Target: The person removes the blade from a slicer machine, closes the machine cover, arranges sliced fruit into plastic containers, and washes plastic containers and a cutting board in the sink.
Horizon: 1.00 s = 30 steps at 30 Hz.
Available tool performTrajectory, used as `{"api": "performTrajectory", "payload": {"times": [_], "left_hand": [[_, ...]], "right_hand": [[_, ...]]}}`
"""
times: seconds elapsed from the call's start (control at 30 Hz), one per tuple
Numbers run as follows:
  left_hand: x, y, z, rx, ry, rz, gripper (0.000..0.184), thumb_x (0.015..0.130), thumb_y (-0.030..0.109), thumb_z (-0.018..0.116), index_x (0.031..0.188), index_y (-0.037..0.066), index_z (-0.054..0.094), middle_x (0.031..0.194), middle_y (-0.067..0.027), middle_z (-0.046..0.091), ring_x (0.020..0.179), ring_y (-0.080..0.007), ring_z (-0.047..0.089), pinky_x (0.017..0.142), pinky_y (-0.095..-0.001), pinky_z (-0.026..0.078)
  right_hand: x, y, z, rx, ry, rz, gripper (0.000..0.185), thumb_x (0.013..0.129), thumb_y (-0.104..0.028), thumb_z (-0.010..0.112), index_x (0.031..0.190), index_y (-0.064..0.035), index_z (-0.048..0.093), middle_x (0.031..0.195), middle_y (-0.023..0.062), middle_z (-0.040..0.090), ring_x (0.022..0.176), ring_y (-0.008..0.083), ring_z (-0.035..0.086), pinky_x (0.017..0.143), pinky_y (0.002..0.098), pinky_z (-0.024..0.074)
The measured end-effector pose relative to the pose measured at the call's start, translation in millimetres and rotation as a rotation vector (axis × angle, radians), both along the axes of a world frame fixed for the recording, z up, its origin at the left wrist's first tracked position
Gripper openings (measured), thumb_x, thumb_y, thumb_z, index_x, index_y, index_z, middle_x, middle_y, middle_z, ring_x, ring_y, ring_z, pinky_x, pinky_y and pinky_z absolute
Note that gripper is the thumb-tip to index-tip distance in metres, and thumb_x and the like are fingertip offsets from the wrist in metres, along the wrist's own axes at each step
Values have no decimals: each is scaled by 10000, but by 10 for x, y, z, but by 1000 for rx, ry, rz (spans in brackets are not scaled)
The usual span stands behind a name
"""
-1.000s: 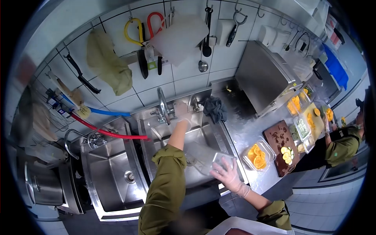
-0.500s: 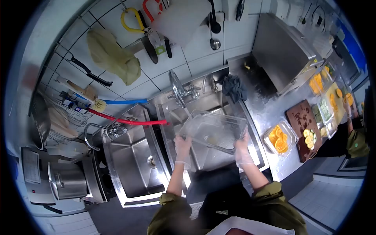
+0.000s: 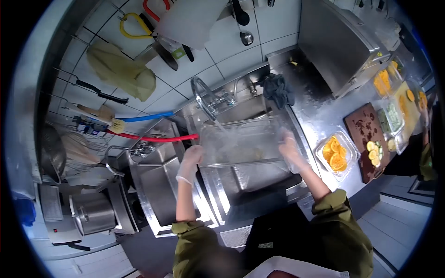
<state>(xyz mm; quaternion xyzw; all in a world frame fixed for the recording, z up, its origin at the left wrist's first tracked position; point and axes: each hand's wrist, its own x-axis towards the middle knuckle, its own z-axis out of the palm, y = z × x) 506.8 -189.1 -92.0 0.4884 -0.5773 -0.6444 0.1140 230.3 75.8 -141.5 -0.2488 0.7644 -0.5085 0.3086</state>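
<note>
i had the clear container point(image 3: 241, 142) above the right sink point(image 3: 243, 180), beneath the faucet point(image 3: 202, 99), whose stream fell inside its far wall. my left hand point(image 3: 189, 162) had its gloved fingers curled together, clamped on the left end; my right hand point(image 3: 290, 150) gripped the right end, though blur kept me from telling how its fingers were spaced. the faucet stood in the way on the far side, and the red hose point(image 3: 157, 138) ended right by the container's left end, the blue hose point(image 3: 146, 116) behind it. a dark cloth point(image 3: 279, 90) lay bunched at the sink's far right corner. on the counter to the right i saw the orange-slice box point(image 3: 334, 155), then the brown board point(image 3: 362, 132), with a co-worker's sleeve point(image 3: 427, 162) well apart. the right sink's edge ran just beside my right hand. i had room toward me, over the near part of the basin, and leftward above the left sink point(image 3: 162, 187).
</note>
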Motion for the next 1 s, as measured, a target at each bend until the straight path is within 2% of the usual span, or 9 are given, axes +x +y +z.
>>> {"api": "performTrajectory", "payload": {"times": [0.17, 0.4, 0.47, 0.57, 0.67, 0.83, 0.87, 0.93, 1.0], "left_hand": [[322, 29, 979, -269, -224, 138, 118, 829, 147, 596, 788, 49, 546, 557, 3, 487, 441, -79, 432, 406, -229, 304], [209, 36, 1518, -199, -226, 57, 143, 828, 167, 611, 783, 51, 541, 538, 6, 475, 420, -89, 433, 404, -230, 315], [170, -126, 1394, -107, -156, -26, 153, 828, 173, 611, 767, 55, 536, 523, 0, 463, 408, -92, 424, 397, -228, 302], [45, -340, 826, 70, -261, 82, 134, 821, 125, 593, 699, 81, 561, 544, 16, 473, 406, -66, 392, 398, -204, 301], [31, -300, 126, 232, -327, 19, 211, 810, 132, 596, 635, 84, 487, 512, -15, 441, 398, -100, 401, 374, -249, 262], [15, 168, -1079, -100, -388, -637, 167, 836, 163, 564, 708, 67, 516, 665, -39, 523, 520, -128, 461, 436, -282, 354], [-156, 330, -1214, 294, -534, -497, 144, 847, 179, 559, 778, 53, 559, 764, -69, 574, 595, -144, 535, 480, -280, 423], [-181, 980, -1013, 330, -95, -175, 225, 881, 227, 528, 987, 39, 592, 1003, -129, 578, 800, -189, 618, 632, -284, 524], [-437, 1264, -1135, 517, -104, -78, 352, 886, 276, 535, 1141, 34, 553, 1114, -142, 549, 932, -225, 624, 779, -283, 535]], "right_hand": [[388, -669, -466, 144, -264, 269, 527, 800, -221, 535, 1266, 15, 470, 1224, 195, 497, 1068, 326, 546, 885, 366, 436], [518, -731, -216, 178, -260, 710, 320, 821, -299, 495, 896, -12, 614, 811, 129, 615, 689, 218, 546, 647, 355, 449], [247, -639, -461, 245, -78, 965, 283, 808, -266, 493, 747, -17, 613, 715, 115, 607, 658, 208, 535, 635, 359, 439], [-189, -336, -119, 196, -248, 653, 192, 710, -150, 576, 558, -39, 611, 549, 90, 536, 513, 226, 529, 526, 354, 457], [-783, -468, -145, 25, 1129, 1166, 124, 682, -122, 594, 603, -32, 627, 612, 135, 597, 552, 296, 565, 521, 383, 451], [-882, -989, 558, 167, 1070, 1084, 142, 681, -134, 582, 675, -27, 675, 743, 183, 647, 656, 344, 623, 588, 420, 485], [-747, -1056, 937, 263, 977, 994, 152, 691, -138, 578, 682, -25, 679, 739, 188, 646, 666, 345, 630, 590, 415, 491], [-433, -1137, 1441, 409, 623, 657, 200, 731, -128, 554, 763, 5, 700, 767, 199, 655, 724, 357, 648, 679, 410, 523], [-204, -1226, 1343, 281, 764, 656, 312, 759, -113, 540, 966, 105, 623, 774, 213, 647, 720, 367, 648, 672, 412, 526]]}}
